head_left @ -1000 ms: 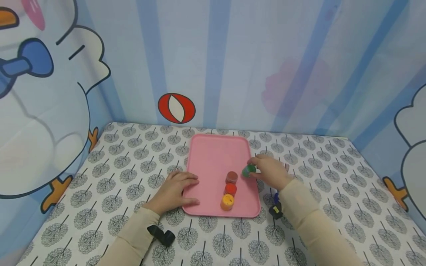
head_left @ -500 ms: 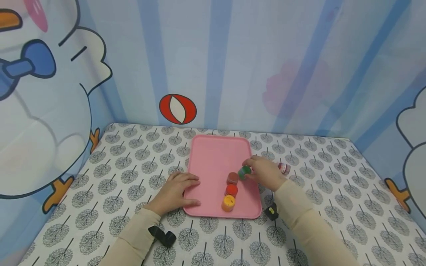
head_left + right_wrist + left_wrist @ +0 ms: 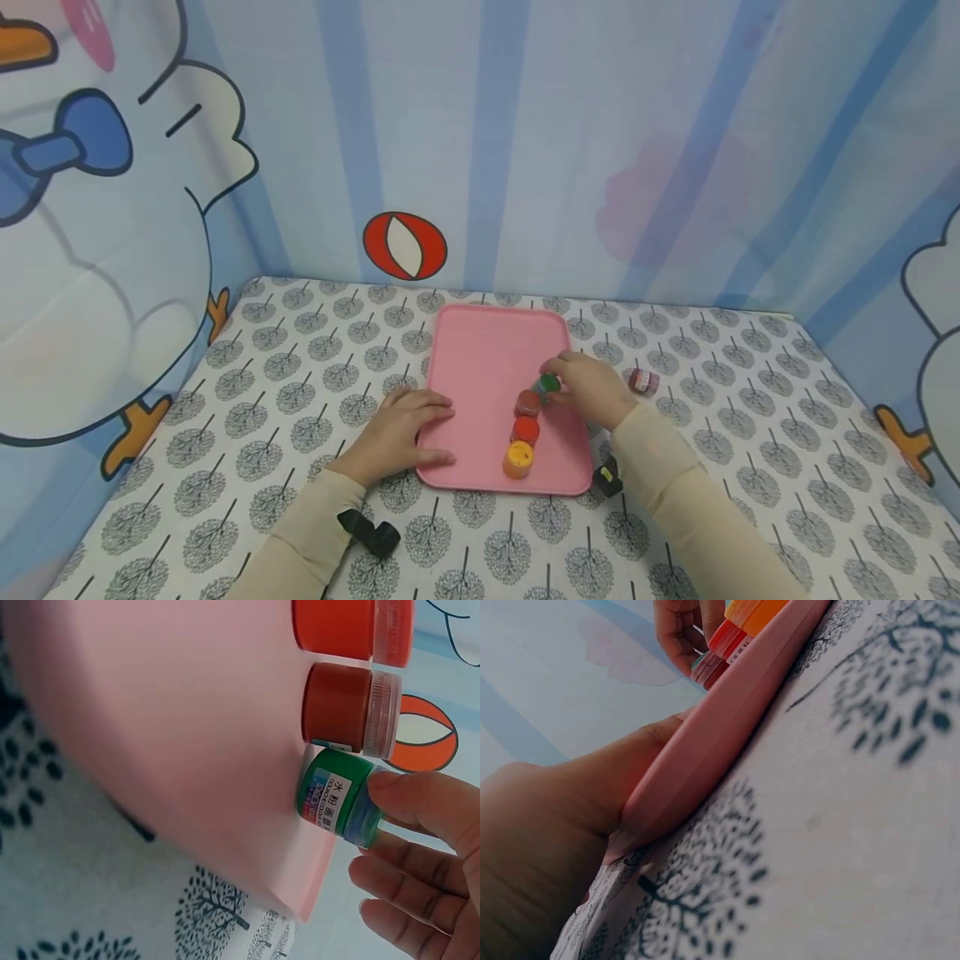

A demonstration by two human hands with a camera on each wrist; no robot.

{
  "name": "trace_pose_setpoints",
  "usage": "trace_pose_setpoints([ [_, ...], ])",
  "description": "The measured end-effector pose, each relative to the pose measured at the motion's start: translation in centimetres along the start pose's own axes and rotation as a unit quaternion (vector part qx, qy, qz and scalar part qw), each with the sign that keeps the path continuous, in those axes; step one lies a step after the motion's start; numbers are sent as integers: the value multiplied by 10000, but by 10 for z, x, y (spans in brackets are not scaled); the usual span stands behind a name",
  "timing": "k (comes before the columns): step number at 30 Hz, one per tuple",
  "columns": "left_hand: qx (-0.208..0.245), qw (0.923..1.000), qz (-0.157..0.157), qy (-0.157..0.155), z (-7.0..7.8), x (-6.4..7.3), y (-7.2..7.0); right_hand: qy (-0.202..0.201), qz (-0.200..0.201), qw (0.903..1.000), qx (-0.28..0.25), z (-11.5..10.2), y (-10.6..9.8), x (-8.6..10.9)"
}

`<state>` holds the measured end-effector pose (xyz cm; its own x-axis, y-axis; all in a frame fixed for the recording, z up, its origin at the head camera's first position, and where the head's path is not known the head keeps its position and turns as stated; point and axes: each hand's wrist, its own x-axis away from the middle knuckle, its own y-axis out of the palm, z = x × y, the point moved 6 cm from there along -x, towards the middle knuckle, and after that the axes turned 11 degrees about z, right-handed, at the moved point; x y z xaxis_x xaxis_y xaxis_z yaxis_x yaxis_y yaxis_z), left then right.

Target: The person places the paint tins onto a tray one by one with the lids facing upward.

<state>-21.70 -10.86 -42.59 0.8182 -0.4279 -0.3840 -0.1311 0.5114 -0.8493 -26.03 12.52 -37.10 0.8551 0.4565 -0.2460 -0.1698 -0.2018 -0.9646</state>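
My right hand [image 3: 596,389] pinches a green paint jar [image 3: 330,796] by its lid, thumb on one side and fingers on the other. The jar tilts slightly on the pink tray [image 3: 487,350], right beside a brown paint jar [image 3: 337,705]. In the head view a red paint jar [image 3: 525,431] and a yellow-orange paint jar [image 3: 518,459] continue the row toward the tray's front. My left hand [image 3: 397,437] rests at the tray's left edge, fingers spread and relaxed over the rim; in the left wrist view its thumb [image 3: 622,765] lies against the rim.
A dark red jar [image 3: 643,382] with a pale label lies on its side on the tree-print cloth [image 3: 315,350], right of the tray. Black devices sit at both wrists, the left one [image 3: 370,533] standing out from the sleeve. A striped cartoon backdrop [image 3: 555,167] rises behind the table.
My right hand has brought the green jar left, from the tray's right edge to beside the brown jar. The dark red jar, mostly hidden before, now shows. My left hand has stayed put.
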Motion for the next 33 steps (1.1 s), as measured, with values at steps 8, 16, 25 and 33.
trace_pose_setpoints([
  [8,-37,10000,27,42,0,0,0,-40,66,10000,-60,-4,0,-4],
  [16,-35,10000,-13,35,0,0,0,29,-96,9998,-175,-5,4,-8],
  [25,-87,9999,-11,69,1,-1,-1,156,-163,9993,-289,-5,5,-11],
  [33,-64,10000,-18,55,1,0,-1,134,-192,9987,-449,-5,8,-13],
])
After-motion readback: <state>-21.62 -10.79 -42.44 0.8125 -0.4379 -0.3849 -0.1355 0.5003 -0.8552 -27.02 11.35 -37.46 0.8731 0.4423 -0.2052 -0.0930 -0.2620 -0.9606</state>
